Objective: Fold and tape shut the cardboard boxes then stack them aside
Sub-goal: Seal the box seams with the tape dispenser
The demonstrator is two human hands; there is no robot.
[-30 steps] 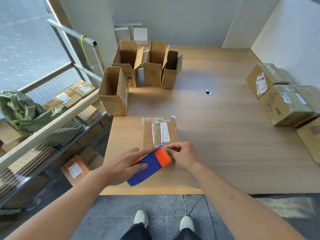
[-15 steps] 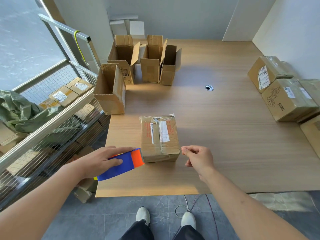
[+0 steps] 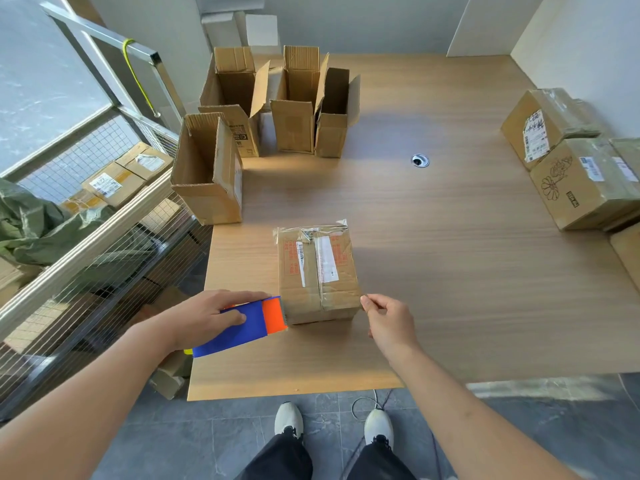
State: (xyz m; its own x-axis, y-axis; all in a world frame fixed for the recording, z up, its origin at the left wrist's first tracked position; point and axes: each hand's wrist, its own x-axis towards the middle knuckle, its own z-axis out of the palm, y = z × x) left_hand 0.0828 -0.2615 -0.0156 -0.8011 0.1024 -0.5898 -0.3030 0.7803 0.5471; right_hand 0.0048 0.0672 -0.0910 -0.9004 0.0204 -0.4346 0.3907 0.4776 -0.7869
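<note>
Matt cardboard box (image 3: pixel 317 271), wood-grain table (image 3: pixel 467 271)

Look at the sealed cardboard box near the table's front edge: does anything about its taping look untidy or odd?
Yes. On the closed brown cardboard box, clear tape at the far top edge is wrinkled and sticks out past the corners instead of lying flat. The rest of the top seam looks flat.

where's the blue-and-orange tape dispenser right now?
Head view, lower left of centre: blue-and-orange tape dispenser in the left hand, its orange end against the taped cardboard box.
</note>
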